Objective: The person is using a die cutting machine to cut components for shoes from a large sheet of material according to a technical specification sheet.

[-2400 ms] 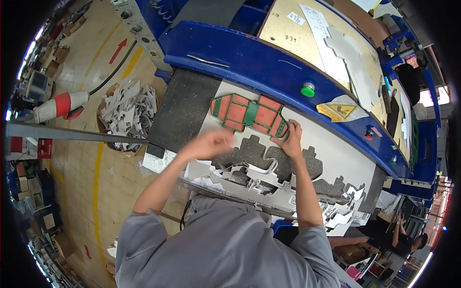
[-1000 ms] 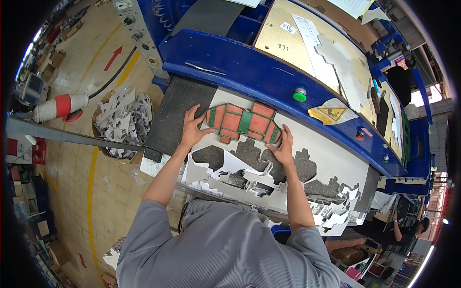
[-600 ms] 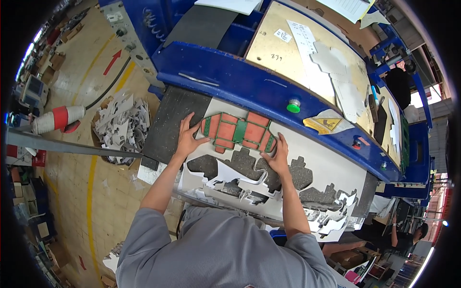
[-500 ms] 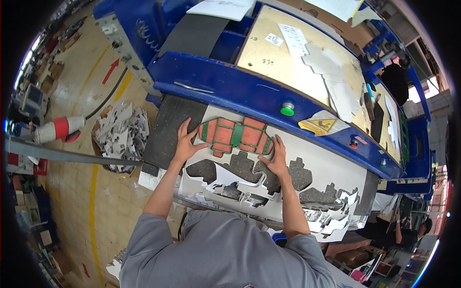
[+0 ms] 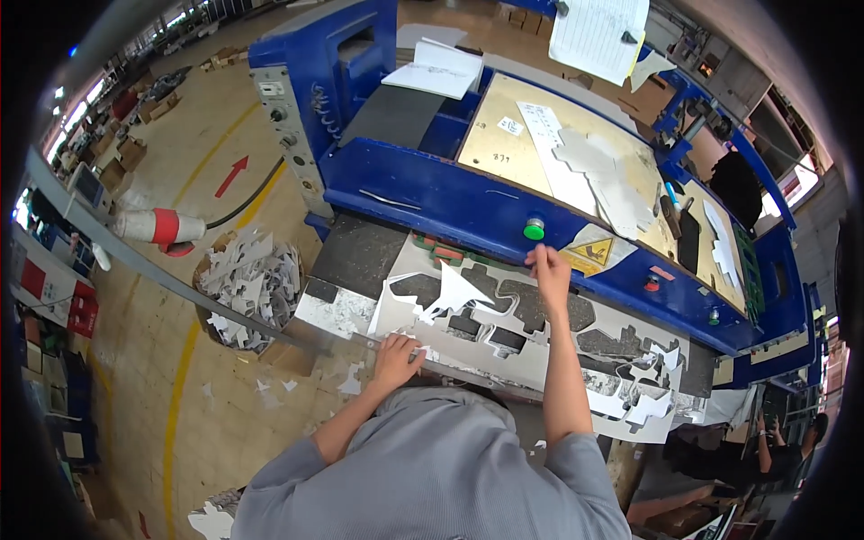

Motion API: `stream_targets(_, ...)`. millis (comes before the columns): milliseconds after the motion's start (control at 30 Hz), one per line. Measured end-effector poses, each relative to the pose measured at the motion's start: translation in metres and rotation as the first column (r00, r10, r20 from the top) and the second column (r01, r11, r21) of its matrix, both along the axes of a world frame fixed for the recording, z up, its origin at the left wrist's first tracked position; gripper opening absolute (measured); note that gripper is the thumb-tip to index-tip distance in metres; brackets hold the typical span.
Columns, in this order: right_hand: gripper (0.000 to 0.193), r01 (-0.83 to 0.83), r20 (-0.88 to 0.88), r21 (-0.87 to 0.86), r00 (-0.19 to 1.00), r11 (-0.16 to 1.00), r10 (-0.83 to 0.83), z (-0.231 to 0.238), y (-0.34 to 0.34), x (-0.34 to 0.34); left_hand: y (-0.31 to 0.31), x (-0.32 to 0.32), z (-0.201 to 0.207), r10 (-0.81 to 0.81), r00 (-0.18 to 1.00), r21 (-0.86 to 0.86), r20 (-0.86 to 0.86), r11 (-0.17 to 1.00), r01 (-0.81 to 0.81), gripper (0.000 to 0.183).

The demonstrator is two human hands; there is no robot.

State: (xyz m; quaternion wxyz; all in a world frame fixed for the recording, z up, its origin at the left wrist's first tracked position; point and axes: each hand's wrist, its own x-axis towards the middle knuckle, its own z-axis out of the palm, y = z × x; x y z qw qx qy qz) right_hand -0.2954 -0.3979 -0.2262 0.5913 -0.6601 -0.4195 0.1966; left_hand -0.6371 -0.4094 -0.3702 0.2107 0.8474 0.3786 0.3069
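Observation:
A red and green cutting die lies on the white sheet, mostly hidden by the blue beam of a press. My right hand is raised at the beam, just below the green push button. Its fingers are curled in with nothing seen in them; whether they touch the beam I cannot tell. Near the front edge of the press bed, my left hand rests palm down, fingers apart and slightly bent, holding nothing. Between the hands, the sheet has several cut-out openings, and a pointed white offcut lies across it.
A carton of white scraps stands on the floor at left, beside a slanting grey bar. A red button sits further right on the beam. Tools and white cut pieces lie on top. Another person is at far right.
Both hands have left the die. The right has risen to the beam near the green button; the left has come back to the bed's front edge. The die is now mostly under the beam.

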Motion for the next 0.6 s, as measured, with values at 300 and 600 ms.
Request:
stream_targets(300, 0.048, 0.031, -0.075, -0.073, 0.996, 0.997, -0.037, -0.04, -0.057, -0.025, 0.015, 0.025, -0.013, 0.016, 0.999, 0.056, 0.044, 0.998, -0.018, 0.018)
stream_targets(600, 0.025, 0.131, 0.616, -0.289, 0.784, 0.948, 0.079, -0.148, -0.168, -0.089, 0.004, 0.041, -0.021, 0.011, 0.994, 0.208, 0.108, 0.978, -0.033, 0.017)
